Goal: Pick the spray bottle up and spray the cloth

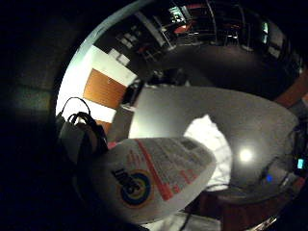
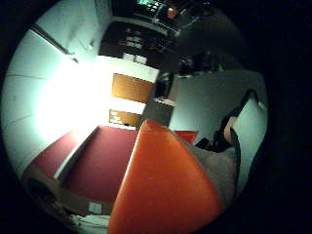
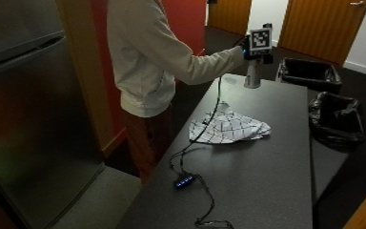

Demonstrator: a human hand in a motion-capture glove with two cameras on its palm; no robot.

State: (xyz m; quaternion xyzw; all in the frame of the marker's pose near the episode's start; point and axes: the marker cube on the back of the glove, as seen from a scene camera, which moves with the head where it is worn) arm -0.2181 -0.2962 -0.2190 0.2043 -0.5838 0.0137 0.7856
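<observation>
In the outside view a person stands at the left of a dark grey table (image 3: 265,162). The gloved right hand (image 3: 251,56) grips a spray bottle (image 3: 253,76) and holds it up above the table's far end. A white checked cloth (image 3: 228,128) lies crumpled near the table's middle, nearer the camera than the bottle. The bottle's printed label (image 1: 154,175) fills much of the little finger side palm view, with the cloth (image 1: 211,144) on the table beyond it. The orange spray head (image 2: 163,190) fills the thumb side palm view.
Two black bins (image 3: 310,71) (image 3: 335,117) stand on the floor beside the table's right edge. A cable runs from the hand down across the table to a small blue-lit box (image 3: 184,181) near the front. A steel fridge (image 3: 31,109) stands at left.
</observation>
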